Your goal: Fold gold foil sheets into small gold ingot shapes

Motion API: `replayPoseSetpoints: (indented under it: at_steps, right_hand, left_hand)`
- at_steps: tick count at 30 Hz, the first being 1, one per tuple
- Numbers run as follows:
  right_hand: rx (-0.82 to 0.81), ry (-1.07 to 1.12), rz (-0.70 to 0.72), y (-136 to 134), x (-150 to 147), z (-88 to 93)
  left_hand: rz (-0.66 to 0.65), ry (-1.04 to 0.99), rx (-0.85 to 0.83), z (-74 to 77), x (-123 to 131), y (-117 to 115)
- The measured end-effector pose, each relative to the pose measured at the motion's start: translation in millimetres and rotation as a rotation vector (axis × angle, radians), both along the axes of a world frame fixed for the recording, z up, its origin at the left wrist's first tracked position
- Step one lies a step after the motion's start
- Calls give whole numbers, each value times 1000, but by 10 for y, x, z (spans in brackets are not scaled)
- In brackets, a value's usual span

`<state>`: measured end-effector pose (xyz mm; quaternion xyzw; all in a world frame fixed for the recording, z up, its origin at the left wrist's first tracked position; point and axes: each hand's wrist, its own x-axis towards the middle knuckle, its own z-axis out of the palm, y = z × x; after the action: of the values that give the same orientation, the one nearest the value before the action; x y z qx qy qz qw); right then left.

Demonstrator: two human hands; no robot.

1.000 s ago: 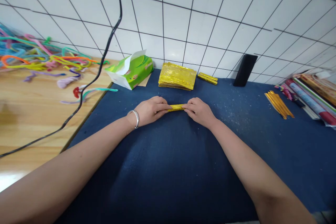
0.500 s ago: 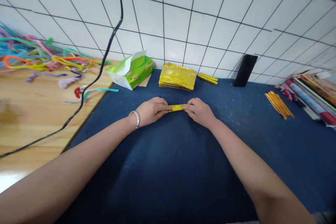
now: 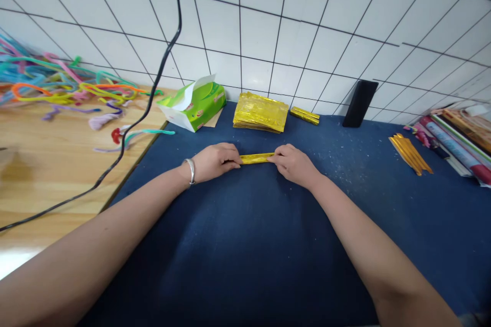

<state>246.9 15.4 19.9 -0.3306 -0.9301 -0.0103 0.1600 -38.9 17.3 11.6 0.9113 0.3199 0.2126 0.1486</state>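
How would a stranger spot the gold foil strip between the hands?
Find the dark blue tabletop below the white tiled wall. In front of the gold sheet stack, the gold foil strip runs between the left hand and right hand; of everything gold, only it is held.

gold foil strip (image 3: 256,158): narrow, shiny, faintly creased, about straight. runs crosswise over dark blue tabletop (image 3: 249,245), right end slightly farther off, both ends covered. can't tell if touching
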Motion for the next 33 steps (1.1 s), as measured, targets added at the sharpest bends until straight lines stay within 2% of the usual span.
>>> replayPoseSetpoints:
  at_steps: [4,9,14,21,28,33]
  right_hand:
    - [12,-115,33,-26,9,96]
    - [37,-165,31,-141,-106,180]
    - [26,-125,12,-179,-194,92]
    - [47,-175,-50,-219,-213,88]
    - [34,-168,-121,-307,-326,57]
    - [-50,-169,-91,-349,-412,-7]
  left_hand:
    - [-47,116,26,95,-35,-17]
    - [2,239,145,205,94,-126]
    - [74,334,263,145,306,-262]
    - [191,376,241,131,408,-391]
    - [159,392,219,100,444,-410]
    - [187,446,229,57,485,-471]
